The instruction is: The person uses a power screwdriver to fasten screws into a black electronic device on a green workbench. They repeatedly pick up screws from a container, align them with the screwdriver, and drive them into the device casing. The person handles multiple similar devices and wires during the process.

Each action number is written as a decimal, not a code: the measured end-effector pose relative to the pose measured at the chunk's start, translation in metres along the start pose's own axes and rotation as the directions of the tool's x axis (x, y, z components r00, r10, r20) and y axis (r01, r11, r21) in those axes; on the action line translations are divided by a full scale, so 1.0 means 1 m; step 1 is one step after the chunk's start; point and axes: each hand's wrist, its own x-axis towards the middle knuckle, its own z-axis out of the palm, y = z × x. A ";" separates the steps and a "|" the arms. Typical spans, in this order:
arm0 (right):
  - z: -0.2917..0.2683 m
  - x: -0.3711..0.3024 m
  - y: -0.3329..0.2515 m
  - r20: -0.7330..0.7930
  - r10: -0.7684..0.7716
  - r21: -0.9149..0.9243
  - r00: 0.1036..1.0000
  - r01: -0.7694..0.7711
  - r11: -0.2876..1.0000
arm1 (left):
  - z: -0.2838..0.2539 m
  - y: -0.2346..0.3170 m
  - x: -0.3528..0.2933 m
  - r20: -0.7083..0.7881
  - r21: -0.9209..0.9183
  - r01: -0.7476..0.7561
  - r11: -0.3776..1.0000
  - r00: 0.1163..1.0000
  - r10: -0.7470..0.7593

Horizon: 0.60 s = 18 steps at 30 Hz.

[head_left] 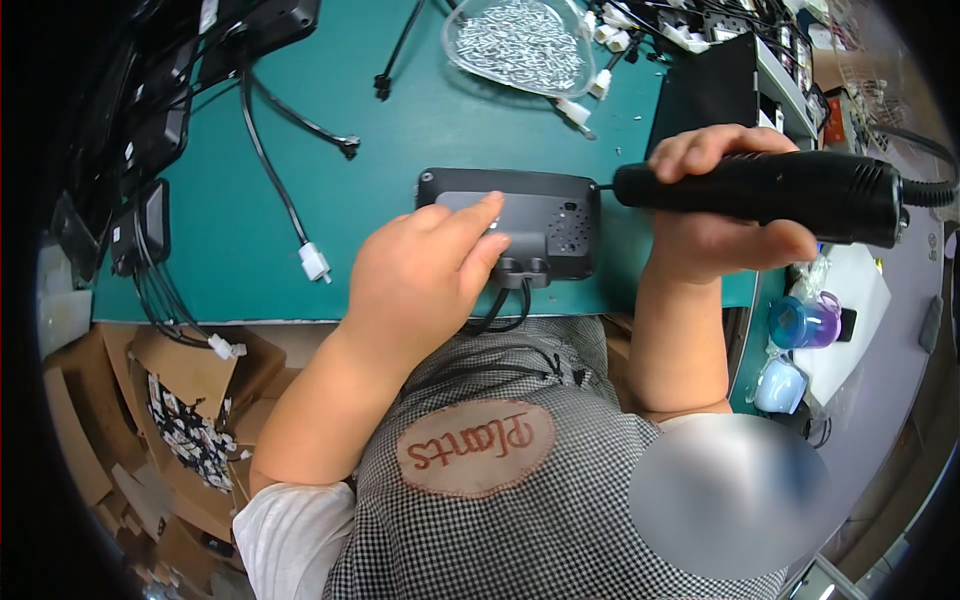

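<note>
A flat black plastic device housing (572,262) lies on the green work mat in front of me, with round holes in its right half and a black cable at its near edge. My left hand (425,255) lies over its left part, index finger and thumb on the surface, other fingers curled. A tiny silvery spot shows between thumb and index finger; I cannot make it out. My right hand (715,200) is wrapped round a black electric screwdriver (790,190), held nearly level. Its bit points left at the housing's upper right corner; whether they touch, I cannot tell.
A clear tub of small silvery screws (520,45) stands beyond the housing. Loose cables with white connectors (313,262) lie to the left, near more black housings (150,225). A black box (705,95) stands at the right, a blue and purple cup (805,320) nearer me.
</note>
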 end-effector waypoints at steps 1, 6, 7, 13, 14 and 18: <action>0.002 0.002 -0.003 -0.043 0.018 -0.013 0.999 -0.018 1.000 | -0.001 -0.002 0.001 -0.021 -0.052 0.007 0.999 1.000 -0.008; 0.039 0.024 -0.049 0.291 -0.010 0.130 0.957 -0.029 0.991 | -0.017 -0.027 -0.007 0.370 -0.927 0.371 -0.049 0.890 -0.266; 0.048 0.026 -0.047 0.318 0.014 0.188 0.948 -0.078 0.979 | -0.019 -0.041 -0.006 0.451 -0.805 0.339 -0.488 0.883 -0.130; 0.084 0.024 -0.019 0.425 0.074 0.350 0.902 -0.239 0.906 | -0.027 -0.008 -0.001 0.475 -0.833 0.254 -0.492 0.783 -0.401; 0.088 0.022 -0.014 0.429 0.079 0.361 0.900 -0.251 0.898 | -0.029 -0.006 -0.004 0.469 -0.832 0.250 -0.495 0.792 -0.390; 0.088 0.020 -0.001 0.444 0.101 0.384 0.890 -0.291 0.876 | -0.032 -0.005 -0.003 0.456 -0.844 0.265 -0.466 0.811 -0.366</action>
